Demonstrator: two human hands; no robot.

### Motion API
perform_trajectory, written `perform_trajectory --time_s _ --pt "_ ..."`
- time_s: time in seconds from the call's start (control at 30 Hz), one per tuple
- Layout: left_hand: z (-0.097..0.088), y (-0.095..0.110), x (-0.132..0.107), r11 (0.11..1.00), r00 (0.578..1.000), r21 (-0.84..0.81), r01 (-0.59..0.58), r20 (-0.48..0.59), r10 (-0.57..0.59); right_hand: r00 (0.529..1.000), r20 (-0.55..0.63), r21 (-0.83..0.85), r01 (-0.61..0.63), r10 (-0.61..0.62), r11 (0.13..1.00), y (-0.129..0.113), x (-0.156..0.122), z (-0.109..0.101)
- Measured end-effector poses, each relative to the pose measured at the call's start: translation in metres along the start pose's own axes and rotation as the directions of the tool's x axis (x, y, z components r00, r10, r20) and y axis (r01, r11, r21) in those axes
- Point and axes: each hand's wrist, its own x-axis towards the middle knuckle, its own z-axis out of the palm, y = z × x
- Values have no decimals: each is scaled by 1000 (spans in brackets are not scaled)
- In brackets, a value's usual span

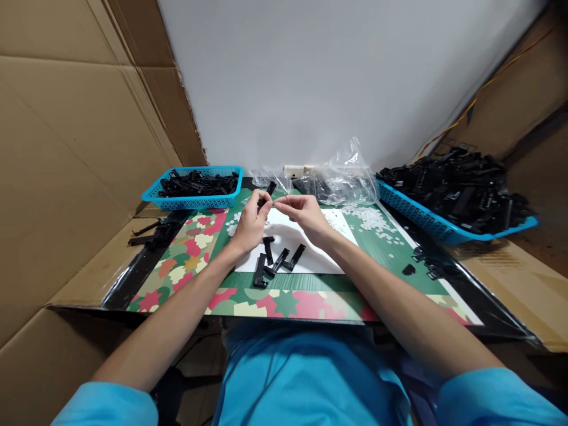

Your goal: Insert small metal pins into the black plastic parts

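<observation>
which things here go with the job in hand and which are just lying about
Likely in the job: black part in the left hand; loose black parts; white discs; left blue basket; right blue basket

Probably just there: cardboard; orange cable

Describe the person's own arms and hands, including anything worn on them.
The left hand and right hand are ungloved. The left forearm and right forearm are bare, with no watch or band in view. The left sleeve and right sleeve are plain bright blue, matching the shirt. Rings are too small to tell.
</observation>
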Motion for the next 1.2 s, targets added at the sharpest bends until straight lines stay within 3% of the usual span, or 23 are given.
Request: perform_trajectory --time_s 0.13,0.27,0.7,0.83,0.93,1.07,1.2 --pt "2 -6 0 990 997 -122 73 29 -70 989 -60 -156 127 -138 980 4 1 3" --pt "5 -7 0 985 995 -143 99 39 -94 970 -86 -249 199 -226 948 4 -1 3" --pt "2 11 0 989 997 -132 65 38 -60 932 -90 -469 271 -351 840 -9 -6 -11" --pt "0 15 -2 982 995 -157 103 28 -100 901 -29 -542 349 -433 764 -9 -5 -14" --pt "0 13 -3 979 991 -166 121 -40 -130 877 35 -620 395 -478 678 -6 -6 -14" --pt "0 10 -4 977 989 -191 99 -94 -118 857 140 -689 444 -496 573 0 -9 -15" --pt "0 10 -6 976 988 -192 104 -90 -123 853 201 -717 464 -482 521 5 -10 -16"
